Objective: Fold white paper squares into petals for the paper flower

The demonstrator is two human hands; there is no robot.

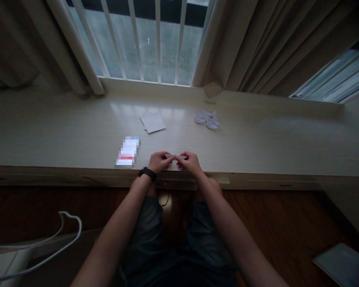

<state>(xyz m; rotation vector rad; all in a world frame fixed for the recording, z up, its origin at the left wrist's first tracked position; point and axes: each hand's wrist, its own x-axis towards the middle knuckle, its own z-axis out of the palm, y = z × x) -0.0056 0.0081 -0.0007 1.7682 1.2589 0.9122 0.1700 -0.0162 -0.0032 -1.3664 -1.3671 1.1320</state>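
Near the front edge of the pale counter, my left hand (160,161) and my right hand (189,162) meet over a small folded piece of white paper (175,156). Each hand pinches one end of it between thumb and fingers, the thumbs almost touching in the middle. Much of the paper is hidden by the fingers. Beyond my left hand lies a short stack of square paper sheets (153,122), slightly fanned. Farther right sits a folded white paper shape with several petal-like points (208,119).
Left of my hands a phone (128,151) with a lit, blurred screen lies on the counter (62,135). Curtains (248,44) flank a barred window (143,44) behind. A white cable (74,235) loops at the lower left. A flat grey object (344,265) lies at the lower right.
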